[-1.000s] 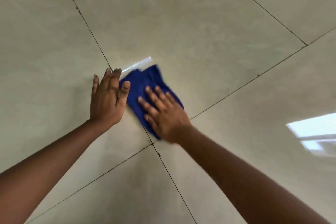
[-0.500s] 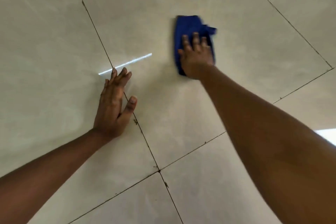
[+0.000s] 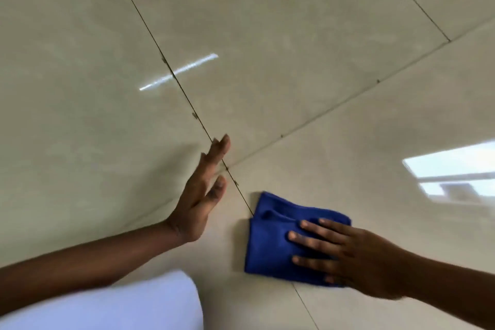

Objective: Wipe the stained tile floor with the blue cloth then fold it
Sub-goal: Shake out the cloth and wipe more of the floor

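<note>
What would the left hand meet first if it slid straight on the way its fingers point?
Nothing but glossy beige tile floor: the left hand points up-right past the dark grout joint. The folded blue cloth lies off that line.

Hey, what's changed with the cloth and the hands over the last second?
The right hand swept the blue cloth away across the tile and has now drawn it back near, just right of the grout line. It presses flat throughout, never gripping. The left hand, flat on the floor before, now looks tilted on its edge. The cloth is bunched as before, not folded.
</note>
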